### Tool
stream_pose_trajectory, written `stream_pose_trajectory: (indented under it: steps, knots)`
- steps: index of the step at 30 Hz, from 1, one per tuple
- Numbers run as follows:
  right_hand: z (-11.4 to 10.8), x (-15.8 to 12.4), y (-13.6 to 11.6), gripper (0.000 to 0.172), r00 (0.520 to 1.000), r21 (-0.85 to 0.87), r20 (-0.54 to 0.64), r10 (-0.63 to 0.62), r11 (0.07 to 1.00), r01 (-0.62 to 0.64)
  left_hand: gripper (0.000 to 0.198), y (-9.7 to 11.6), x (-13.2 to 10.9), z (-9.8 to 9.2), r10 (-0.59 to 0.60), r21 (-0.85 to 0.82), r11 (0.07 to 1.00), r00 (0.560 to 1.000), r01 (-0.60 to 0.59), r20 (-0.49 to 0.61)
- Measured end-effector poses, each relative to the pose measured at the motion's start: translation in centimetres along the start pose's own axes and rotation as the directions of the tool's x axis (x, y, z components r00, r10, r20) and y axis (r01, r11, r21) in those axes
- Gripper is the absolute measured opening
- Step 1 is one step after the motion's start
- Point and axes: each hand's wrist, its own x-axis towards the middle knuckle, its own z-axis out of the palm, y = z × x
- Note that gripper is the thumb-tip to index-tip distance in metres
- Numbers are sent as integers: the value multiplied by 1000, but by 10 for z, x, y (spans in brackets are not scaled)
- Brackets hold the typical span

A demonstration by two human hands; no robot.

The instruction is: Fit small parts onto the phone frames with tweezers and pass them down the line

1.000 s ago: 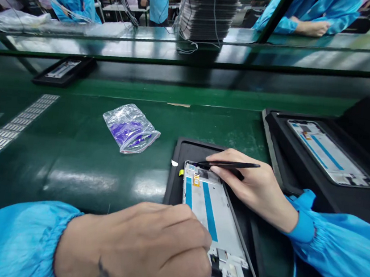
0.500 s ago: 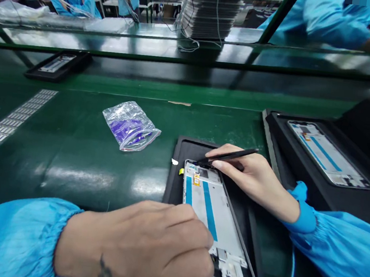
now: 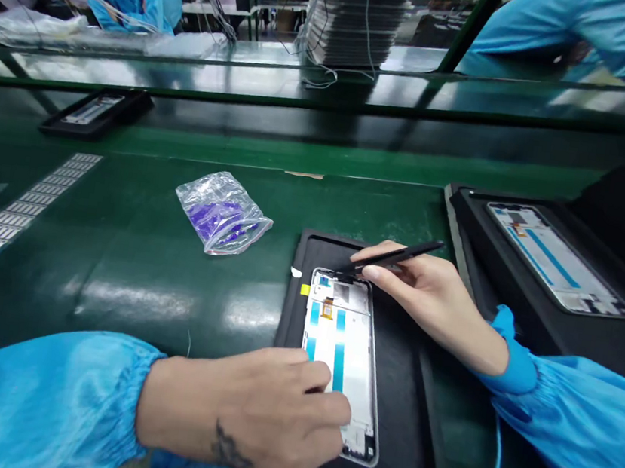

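Note:
A phone frame with blue strips (image 3: 361,369) lies in a black tray (image 3: 397,426). My left hand (image 3: 268,411) is curled over its lower left side, fingers bent and tips hidden; whether something is in them does not show. At the frame's top end, my right hand (image 3: 420,281) pinches black tweezers (image 3: 401,254), whose tips reach the top edge of the frame. A small yellow tab (image 3: 305,290) sticks out at the frame's upper left.
A clear bag with purple contents (image 3: 223,215) lies left of the tray. Another phone frame (image 3: 560,260) sits in a black tray at right, one more (image 3: 94,110) at far left. A label strip (image 3: 25,206) lies left. People in blue are behind the bench.
The phone frame has turned, its lower end swinging left into a more upright line. My left hand has shifted slightly with it. My right hand stays near the top end with the tweezers.

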Motion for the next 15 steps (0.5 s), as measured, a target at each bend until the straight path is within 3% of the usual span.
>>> stream_pose_trajectory:
  steps: [3,5,9,11,15]
  knots:
    - [2,-2,-2,22,1000,-22,-18,-6,1000,5,27,-5,1,-2,-9,-26,1000,1000,10,12]
    - [3,-2,-3,22,1000,-33,-26,-13,999,12,25,-11,1,-10,-66,40,997,997,67,-41]
    - [7,-2,-2,22,996,18,-88,11,1000,-9,23,-40,2,-31,-314,201,913,926,355,-208]
    - [9,-2,0,23,989,92,-139,55,995,-42,19,-61,4,-38,-392,155,895,903,419,-177]
    - [12,-2,2,25,967,301,-198,158,949,-94,16,-90,16,-44,-359,68,929,930,365,-78]
